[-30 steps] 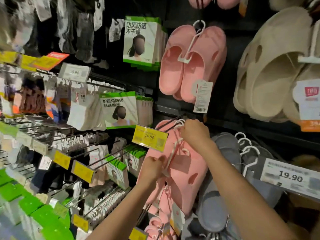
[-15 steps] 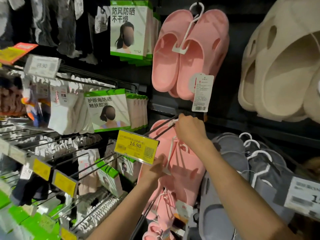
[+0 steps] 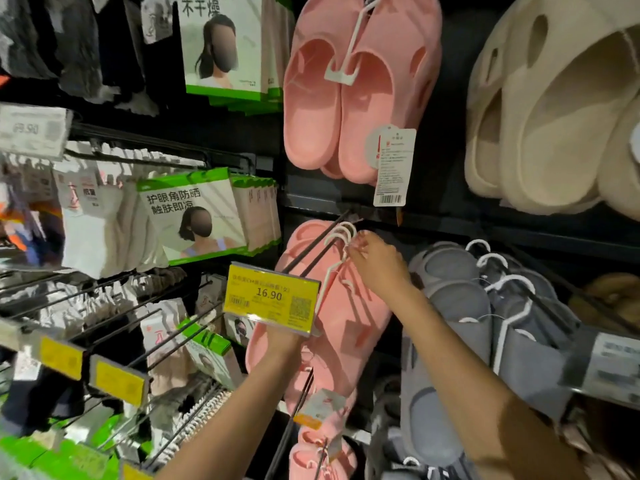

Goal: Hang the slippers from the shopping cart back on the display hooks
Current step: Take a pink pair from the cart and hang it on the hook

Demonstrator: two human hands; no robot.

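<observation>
A pair of pink slippers (image 3: 349,317) hangs on a white hanger (image 3: 341,237). Its top loop sits over the black display hook (image 3: 311,251), among other white loops. My right hand (image 3: 377,268) pinches the hanger just below the loops, near the back of the hook. My left hand (image 3: 285,342) reaches up to the lower part of the pink slippers. Its fingers are hidden behind the yellow 16.90 price tag (image 3: 270,297) at the hook's front end. The shopping cart is out of view.
Another pink pair (image 3: 346,98) hangs above, beige slippers (image 3: 540,116) at upper right, and grey slippers (image 3: 485,323) on white hangers to the right. More pink pairs (image 3: 322,452) hang below. Boxed face masks (image 3: 194,220) and socks fill the hooks on the left.
My right hand has pushed the hanger loop further back along the display hook. The view has moved closer and lower, and the price tag now covers my left hand's fingers.
</observation>
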